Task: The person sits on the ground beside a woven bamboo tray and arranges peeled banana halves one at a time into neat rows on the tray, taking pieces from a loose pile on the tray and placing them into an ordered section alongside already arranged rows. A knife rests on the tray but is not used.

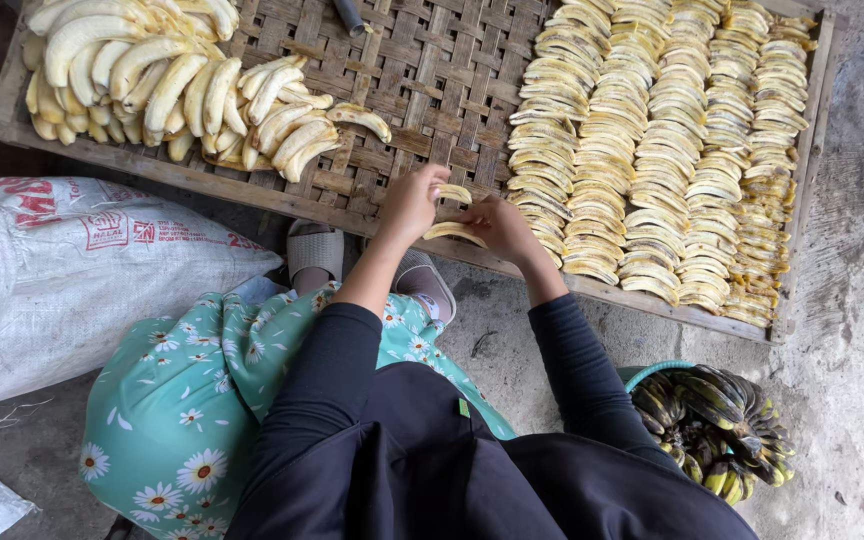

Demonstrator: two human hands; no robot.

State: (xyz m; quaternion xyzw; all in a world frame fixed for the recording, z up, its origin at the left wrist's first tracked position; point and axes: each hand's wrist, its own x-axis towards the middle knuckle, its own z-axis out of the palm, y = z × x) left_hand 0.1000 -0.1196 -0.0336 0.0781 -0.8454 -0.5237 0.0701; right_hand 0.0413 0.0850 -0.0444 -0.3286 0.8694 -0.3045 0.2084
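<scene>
Woven bamboo drying tray [432, 80]: right half packed with rows of pale yellow banana slices [672, 150], middle bare — roughly half done. Heap of peeled whole bananas [162, 80] left unsliced. Left hand [410, 205] and right hand [500, 228] pinching curved banana slice [454, 232] at tray's near edge.

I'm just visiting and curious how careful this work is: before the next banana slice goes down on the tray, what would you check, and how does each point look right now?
1. Slice in hand: ok. The left hand and right hand hold pale banana slices between them.
2. Free room on the woven tray: ok, bare weave shows in the middle.
3. Laid rows of slices tidy: ok, overlapping in neat columns.
4. Peeled bananas within reach: ok, piled at the tray's far left.
5. Unpeeled bananas in supply: ok, a basket sits by the right arm.
6. Slice whole, not torn: cannot tell, fingers cover it.
</scene>
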